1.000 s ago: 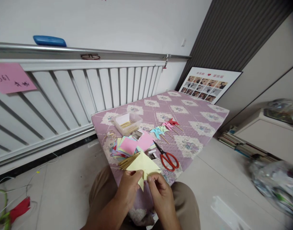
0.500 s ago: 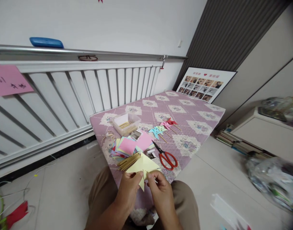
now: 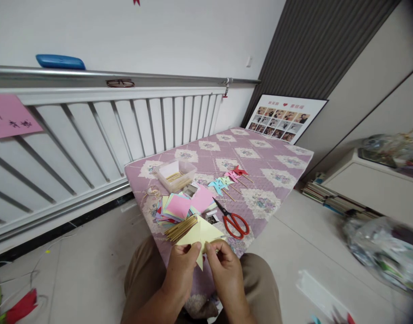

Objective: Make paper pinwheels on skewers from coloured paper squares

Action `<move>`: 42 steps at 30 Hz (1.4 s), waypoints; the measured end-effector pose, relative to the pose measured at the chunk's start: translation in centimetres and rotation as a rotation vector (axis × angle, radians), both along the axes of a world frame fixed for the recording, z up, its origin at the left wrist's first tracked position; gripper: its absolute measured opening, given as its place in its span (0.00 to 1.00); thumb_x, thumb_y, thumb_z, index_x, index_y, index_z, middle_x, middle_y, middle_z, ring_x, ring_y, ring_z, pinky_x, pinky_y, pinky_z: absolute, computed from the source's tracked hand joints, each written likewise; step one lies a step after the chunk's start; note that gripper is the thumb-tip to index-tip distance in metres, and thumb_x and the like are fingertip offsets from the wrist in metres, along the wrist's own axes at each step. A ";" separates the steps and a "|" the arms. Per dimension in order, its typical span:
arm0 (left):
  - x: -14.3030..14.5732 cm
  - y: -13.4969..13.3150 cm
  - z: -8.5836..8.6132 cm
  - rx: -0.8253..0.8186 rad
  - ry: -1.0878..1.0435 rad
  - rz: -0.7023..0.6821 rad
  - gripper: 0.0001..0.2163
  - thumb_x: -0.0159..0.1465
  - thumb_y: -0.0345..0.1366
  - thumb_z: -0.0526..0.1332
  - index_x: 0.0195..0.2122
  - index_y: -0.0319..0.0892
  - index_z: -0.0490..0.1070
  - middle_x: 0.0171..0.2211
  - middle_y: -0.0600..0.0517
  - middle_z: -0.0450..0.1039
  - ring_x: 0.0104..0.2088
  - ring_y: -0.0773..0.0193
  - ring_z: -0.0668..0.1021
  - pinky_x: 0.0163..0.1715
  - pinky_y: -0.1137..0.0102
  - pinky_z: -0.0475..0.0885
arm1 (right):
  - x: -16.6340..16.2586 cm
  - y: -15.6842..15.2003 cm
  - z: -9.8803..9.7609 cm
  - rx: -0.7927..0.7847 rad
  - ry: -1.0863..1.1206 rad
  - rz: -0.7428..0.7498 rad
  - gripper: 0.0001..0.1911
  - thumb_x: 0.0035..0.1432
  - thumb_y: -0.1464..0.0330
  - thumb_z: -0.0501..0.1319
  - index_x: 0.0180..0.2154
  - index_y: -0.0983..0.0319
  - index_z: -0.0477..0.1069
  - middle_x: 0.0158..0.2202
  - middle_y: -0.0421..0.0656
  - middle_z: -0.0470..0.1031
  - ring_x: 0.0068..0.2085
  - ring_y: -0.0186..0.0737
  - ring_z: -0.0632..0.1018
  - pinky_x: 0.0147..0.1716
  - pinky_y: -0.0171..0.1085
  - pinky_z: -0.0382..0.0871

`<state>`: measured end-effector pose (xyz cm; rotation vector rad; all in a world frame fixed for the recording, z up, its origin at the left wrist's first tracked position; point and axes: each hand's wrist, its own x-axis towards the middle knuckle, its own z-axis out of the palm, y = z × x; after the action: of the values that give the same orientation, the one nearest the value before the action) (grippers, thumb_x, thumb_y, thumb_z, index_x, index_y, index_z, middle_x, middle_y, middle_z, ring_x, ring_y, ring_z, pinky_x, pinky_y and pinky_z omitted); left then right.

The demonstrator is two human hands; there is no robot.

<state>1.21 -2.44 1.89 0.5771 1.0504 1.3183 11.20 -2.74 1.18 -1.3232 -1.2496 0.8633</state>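
Between my two hands is a pale yellow piece of paper [image 3: 200,231] with pointed corners, held just above the near end of the table. My left hand [image 3: 182,265] pinches its left side between thumb and fingers. My right hand [image 3: 226,265] is closed on its right side, thumb and index finger near the middle. Just beyond the paper lie a bundle of thin wooden sticks [image 3: 180,229], a stack of coloured paper sheets [image 3: 177,207] and red-handled scissors [image 3: 236,225] with the blades apart. Several small paper pinwheels [image 3: 220,184] on sticks lie farther back.
A clear plastic box [image 3: 176,175] with sticks stands at the table's left edge, on the patterned purple tablecloth [image 3: 247,153]. A white radiator [image 3: 142,121] runs along the left. A photo board [image 3: 287,118] leans at the far end. Plastic bags [image 3: 382,252] lie right.
My right thumb and fingers have shifted slightly on the yellow paper near its middle. The whole view has moved a little; the things on the table stay put.
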 end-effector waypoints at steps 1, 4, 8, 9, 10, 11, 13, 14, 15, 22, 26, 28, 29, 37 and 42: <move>0.0 0.0 0.1 -0.001 0.002 0.002 0.06 0.53 0.36 0.65 0.31 0.44 0.79 0.27 0.52 0.79 0.25 0.61 0.75 0.28 0.70 0.66 | 0.0 0.0 0.0 -0.001 0.001 -0.001 0.14 0.57 0.62 0.59 0.22 0.60 0.65 0.22 0.36 0.65 0.25 0.36 0.66 0.27 0.33 0.62; 0.1 0.1 0.3 0.019 0.006 -0.001 0.06 0.54 0.36 0.64 0.32 0.44 0.79 0.28 0.52 0.79 0.28 0.60 0.76 0.32 0.68 0.68 | -0.1 0.0 0.0 0.002 -0.001 -0.006 0.14 0.57 0.62 0.59 0.22 0.60 0.65 0.21 0.36 0.65 0.25 0.36 0.66 0.27 0.34 0.62; 0.2 0.1 0.0 0.038 0.017 -0.015 0.07 0.55 0.36 0.63 0.33 0.44 0.79 0.29 0.52 0.79 0.30 0.58 0.77 0.36 0.67 0.69 | -0.1 0.1 0.1 0.014 0.007 -0.009 0.13 0.56 0.63 0.60 0.22 0.60 0.65 0.21 0.36 0.65 0.25 0.36 0.66 0.26 0.34 0.62; 0.2 0.1 -0.1 0.032 0.035 -0.013 0.06 0.55 0.36 0.63 0.32 0.44 0.79 0.28 0.52 0.79 0.30 0.58 0.77 0.35 0.67 0.69 | -0.2 0.0 0.2 0.012 0.010 -0.007 0.14 0.56 0.63 0.60 0.22 0.60 0.65 0.21 0.36 0.65 0.25 0.36 0.66 0.26 0.34 0.62; 0.2 0.1 -0.2 0.025 0.057 -0.011 0.06 0.55 0.36 0.63 0.31 0.44 0.79 0.27 0.52 0.79 0.29 0.59 0.76 0.33 0.68 0.68 | -0.2 0.0 0.2 0.008 0.013 -0.004 0.14 0.57 0.63 0.60 0.22 0.60 0.66 0.21 0.36 0.65 0.25 0.36 0.66 0.26 0.34 0.62; 0.2 0.1 -0.2 0.018 0.079 -0.011 0.06 0.55 0.36 0.62 0.30 0.43 0.79 0.26 0.52 0.78 0.28 0.59 0.75 0.32 0.68 0.68 | -0.2 -0.1 0.2 0.003 0.015 0.002 0.14 0.57 0.63 0.60 0.22 0.60 0.66 0.21 0.37 0.66 0.25 0.36 0.67 0.26 0.34 0.63; 0.2 0.1 -0.3 0.015 0.111 -0.013 0.07 0.56 0.36 0.61 0.28 0.42 0.78 0.25 0.52 0.77 0.27 0.61 0.74 0.32 0.69 0.68 | -0.2 -0.4 0.1 -0.005 0.023 0.021 0.13 0.57 0.62 0.60 0.22 0.60 0.66 0.21 0.37 0.67 0.25 0.36 0.68 0.27 0.34 0.64; 0.1 0.2 -0.3 0.017 0.120 -0.012 0.07 0.57 0.37 0.60 0.28 0.42 0.77 0.25 0.52 0.77 0.27 0.62 0.74 0.32 0.69 0.68 | -0.1 -0.5 0.1 -0.004 0.036 0.028 0.13 0.57 0.62 0.60 0.23 0.60 0.67 0.22 0.38 0.68 0.26 0.36 0.69 0.27 0.34 0.64; 0.0 0.3 -0.4 0.015 0.130 -0.012 0.07 0.57 0.37 0.60 0.27 0.42 0.76 0.24 0.52 0.76 0.26 0.62 0.73 0.31 0.70 0.67 | 0.1 -0.6 0.0 -0.002 0.058 0.028 0.12 0.56 0.62 0.60 0.24 0.60 0.68 0.23 0.38 0.69 0.26 0.37 0.70 0.28 0.34 0.65; -2.2 1.5 -0.9 0.001 0.436 -0.217 0.10 0.55 0.36 0.57 0.21 0.39 0.71 0.18 0.54 0.68 0.19 0.68 0.67 0.22 0.73 0.62 | 2.8 0.3 1.1 -0.025 0.298 -0.165 0.21 0.51 0.57 0.66 0.45 0.57 0.67 0.35 0.40 0.72 0.37 0.40 0.74 0.34 0.35 0.69; -3.4 2.1 -0.5 0.066 0.570 -0.406 0.09 0.55 0.35 0.55 0.21 0.39 0.70 0.18 0.55 0.67 0.19 0.69 0.66 0.21 0.73 0.60 | 3.1 0.9 2.7 -0.346 0.493 0.216 0.21 0.50 0.56 0.67 0.44 0.58 0.72 0.32 0.41 0.77 0.31 0.39 0.76 0.30 0.35 0.68; -3.8 2.4 0.3 0.125 0.601 -0.500 0.08 0.55 0.34 0.55 0.23 0.38 0.70 0.20 0.55 0.68 0.20 0.69 0.66 0.21 0.73 0.60 | 2.7 0.9 3.1 -0.447 0.543 0.363 0.21 0.48 0.56 0.68 0.41 0.61 0.75 0.30 0.42 0.80 0.28 0.38 0.76 0.27 0.34 0.67; -4.0 2.6 0.8 0.158 0.609 -0.541 0.08 0.54 0.33 0.54 0.24 0.38 0.71 0.21 0.55 0.69 0.21 0.69 0.67 0.21 0.74 0.60 | 2.4 0.8 3.2 -0.469 0.549 0.388 0.21 0.47 0.56 0.69 0.41 0.62 0.76 0.30 0.43 0.80 0.26 0.37 0.76 0.26 0.33 0.66; -5.0 3.9 4.6 0.299 0.733 -0.685 0.13 0.51 0.28 0.53 0.34 0.37 0.75 0.28 0.54 0.73 0.28 0.66 0.70 0.30 0.74 0.64 | 0.8 0.9 2.3 -0.468 0.456 0.306 0.21 0.42 0.60 0.71 0.40 0.62 0.79 0.34 0.44 0.83 0.28 0.40 0.78 0.29 0.35 0.68; -5.1 4.5 3.4 0.338 0.787 -0.730 0.06 0.50 0.28 0.54 0.27 0.38 0.71 0.24 0.56 0.68 0.25 0.69 0.65 0.25 0.74 0.59 | 0.8 1.3 1.4 -0.435 0.377 0.268 0.19 0.43 0.61 0.69 0.38 0.63 0.79 0.33 0.45 0.83 0.28 0.42 0.78 0.28 0.36 0.69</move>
<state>-3.86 2.10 5.30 1.6474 1.0628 0.5961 11.95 -1.43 2.62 -1.2564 -0.9813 1.5653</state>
